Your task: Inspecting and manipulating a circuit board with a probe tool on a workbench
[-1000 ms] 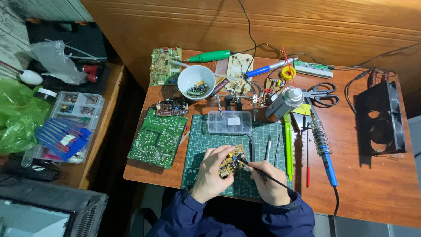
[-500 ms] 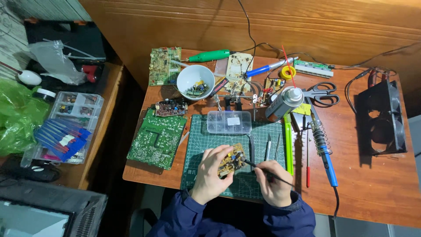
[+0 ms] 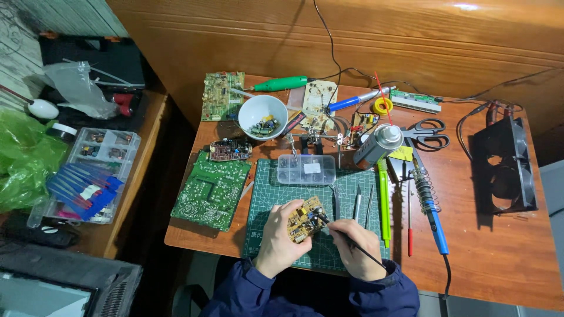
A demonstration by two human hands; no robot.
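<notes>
Slippage is the main hazard: the left hand (image 3: 281, 238) is pinching the small yellow circuit board (image 3: 305, 219) above the green cutting mat (image 3: 267, 194), while the right hand (image 3: 354, 248), grip pressed around a thin black probe (image 3: 346, 238), is working at the board's 3 o'clock edge. Excess tip pressure is likely tilting the unsupported board, risking component damage.

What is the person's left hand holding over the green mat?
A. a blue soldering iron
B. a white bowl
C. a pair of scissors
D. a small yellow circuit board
D: the left hand grips the small yellow circuit board above the green cutting mat, while the right hand touches a thin black tool to it.
</notes>
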